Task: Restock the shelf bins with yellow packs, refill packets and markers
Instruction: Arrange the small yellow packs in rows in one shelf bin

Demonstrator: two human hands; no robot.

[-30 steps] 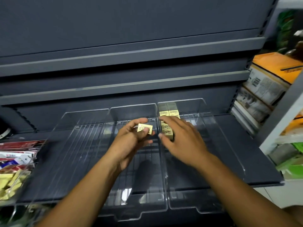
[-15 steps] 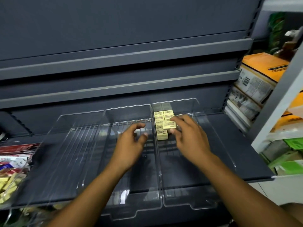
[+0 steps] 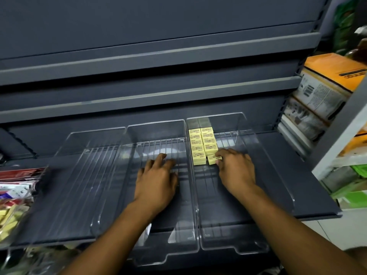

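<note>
Your right hand (image 3: 235, 169) pinches 1 yellow pack (image 3: 211, 160), tilted, at the near end of 2 rows (image 3: 195, 143) running to the shelf's (image 3: 301, 175) back edge. Left hand (image 3: 157, 175) spread, farther off.

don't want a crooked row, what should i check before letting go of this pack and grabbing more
1. The yellow pack in the right hand's grip squared with its column: not ok, it sits tilted.
2. The placed packs lined up along the right bin's left wall: ok.
3. Room for more packs in that bin: ok, bare floor in front and to the right.
4. The left hand free: ok, it holds nothing, in the middle bin.
5. The spare packs at far left within reach: cannot tell.
</note>
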